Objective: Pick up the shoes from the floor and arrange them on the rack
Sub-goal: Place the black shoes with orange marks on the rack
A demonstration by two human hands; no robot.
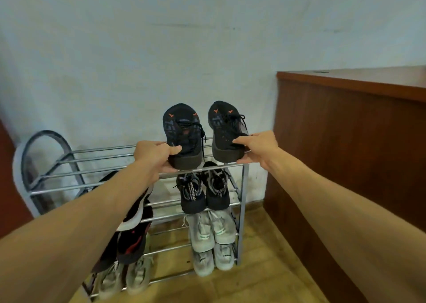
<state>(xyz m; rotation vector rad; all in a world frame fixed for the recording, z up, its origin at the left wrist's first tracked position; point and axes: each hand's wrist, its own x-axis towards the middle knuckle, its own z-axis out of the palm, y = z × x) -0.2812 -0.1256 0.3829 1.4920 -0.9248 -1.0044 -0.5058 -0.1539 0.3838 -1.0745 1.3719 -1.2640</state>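
A metal shoe rack (92,173) with several tiers stands against the wall. I hold a pair of black sneakers with orange marks over the right end of its top tier, toes toward the wall. My left hand (154,156) grips the heel of the left black sneaker (182,132). My right hand (259,147) grips the heel of the right black sneaker (227,129). Both heels sit near the front bar; whether the soles rest on the bars is unclear.
Lower tiers hold black-and-grey sneakers (202,187), pale grey sneakers (211,231), a black-red-white pair (133,233) partly behind my left arm, and more grey shoes (129,277). A brown wooden counter (345,129) stands close on the right. Tan tiled floor (265,275) lies below.
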